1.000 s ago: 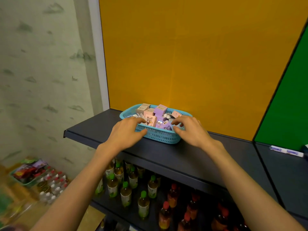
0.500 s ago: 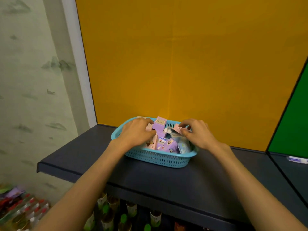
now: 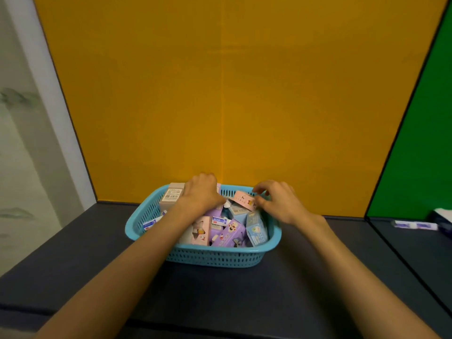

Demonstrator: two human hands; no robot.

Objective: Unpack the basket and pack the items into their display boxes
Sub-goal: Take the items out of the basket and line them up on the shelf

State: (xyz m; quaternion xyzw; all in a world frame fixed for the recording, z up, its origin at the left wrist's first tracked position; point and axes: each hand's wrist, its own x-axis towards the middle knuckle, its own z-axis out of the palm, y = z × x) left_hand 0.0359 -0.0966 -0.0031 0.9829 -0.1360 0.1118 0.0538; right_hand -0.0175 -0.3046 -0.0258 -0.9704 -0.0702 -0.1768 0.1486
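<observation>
The dark grey shelf top [image 3: 97,260] fills the lower picture, with an orange back panel [image 3: 220,94] rising behind it and a green panel [image 3: 420,133] to the right. On that shelf, close to the orange panel, sits the turquoise perforated plastic basket [image 3: 215,256], and it looks practically full. My read is that the job is barely started: nothing from it lies unpacked on the shelf beside it, and no display box is in view (so the packing half is all still to do).

Inside, it's a jumble of small cardboard boxes, tipped every which way. A beige box with a printed label [image 3: 171,195] stands at the back left; a lilac box with cartoon figures [image 3: 231,232] and a pale pink box [image 3: 201,230] lean at the front, a light blue box [image 3: 256,228] beside them at the right.

Both hands are in over the rim now. The left hand [image 3: 201,193] is down among the boxes at the back, fingers curled under and hidden; I cannot tell whether they hold anything. The right hand [image 3: 277,200] pinches a small pink card box with a bear print [image 3: 244,199] between thumb and fingertips, tilted at the top of the heap.

Far right, a white and blue tube-like pack [image 3: 414,225] lies on the neighbouring shelf.
</observation>
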